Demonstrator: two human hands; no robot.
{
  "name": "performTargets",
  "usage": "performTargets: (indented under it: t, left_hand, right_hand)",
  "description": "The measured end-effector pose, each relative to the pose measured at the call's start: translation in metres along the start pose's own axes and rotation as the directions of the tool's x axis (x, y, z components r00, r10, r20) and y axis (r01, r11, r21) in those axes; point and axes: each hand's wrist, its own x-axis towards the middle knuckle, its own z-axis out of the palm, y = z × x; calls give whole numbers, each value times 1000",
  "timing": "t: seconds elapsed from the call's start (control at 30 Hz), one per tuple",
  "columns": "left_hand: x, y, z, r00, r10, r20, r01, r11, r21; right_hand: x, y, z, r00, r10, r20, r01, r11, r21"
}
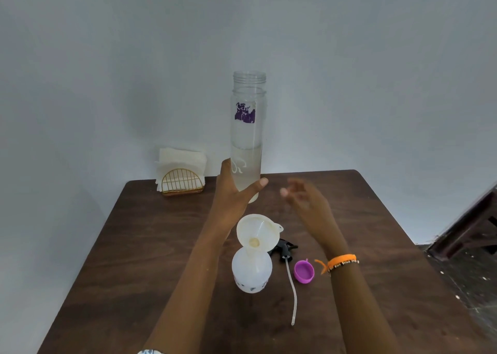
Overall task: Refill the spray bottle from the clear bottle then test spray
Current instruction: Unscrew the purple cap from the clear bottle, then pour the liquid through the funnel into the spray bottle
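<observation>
Presently left hand (pixel 233 192) is gripping the uncapped bottle (pixel 247 138) low; right hand (pixel 304 200) hovering spread. Tipping risks overshooting the funnel (pixel 255 232), wetting the bench (pixel 139 246).

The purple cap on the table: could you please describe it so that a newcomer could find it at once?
Start at the dark wooden table and find the white spray bottle with a funnel in its neck. Just right of it lies the black spray head with its long tube. The purple cap sits right of that tube, the only purple, cup-shaped thing there.
</observation>
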Motion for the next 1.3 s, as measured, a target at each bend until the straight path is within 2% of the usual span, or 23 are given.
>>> performTargets:
  t: [0.1,0.17,0.33,0.5,0.6,0.8,1.03,1.17,1.3]
  left_hand:
    - [0,-2,0,1000,8,9,-8,1000,-2]
    - [-2,1,0,1000,20,19,-20,1000,-3]
    - [-4,4,1,997,45,65,-44,999,-17]
    - [-3,4,6,994,53,97,-53,999,-2]
    - [-2,-1,9,992,57,108,-56,998,-11]
    - [-15,-20,1,984,-2,178,-17,995,101]
    - [-48,-56,0,957,-182,224,128,963,236]
    - [-59,-70,5,945,-208,253,160,967,198]
    - [-58,-77,9,950,-223,217,190,968,161]
  right_hand:
    - [9,-55,-4,988,-154,-30,156,975,158]
    - [14,-80,-3,979,-203,-16,201,954,221]
    - [24,-107,9,977,-214,22,203,951,233]
    - [17,-110,21,976,-194,-96,215,926,311]
    - [14,-108,20,969,-206,-132,237,925,298]
    - [13,-90,5,943,-269,-195,308,927,213]
    - [8,-54,-15,941,-299,-156,314,946,85]
    - [0,-32,-14,947,-300,-112,309,949,65]
    - [-8,-13,-8,957,-279,-82,282,959,36]
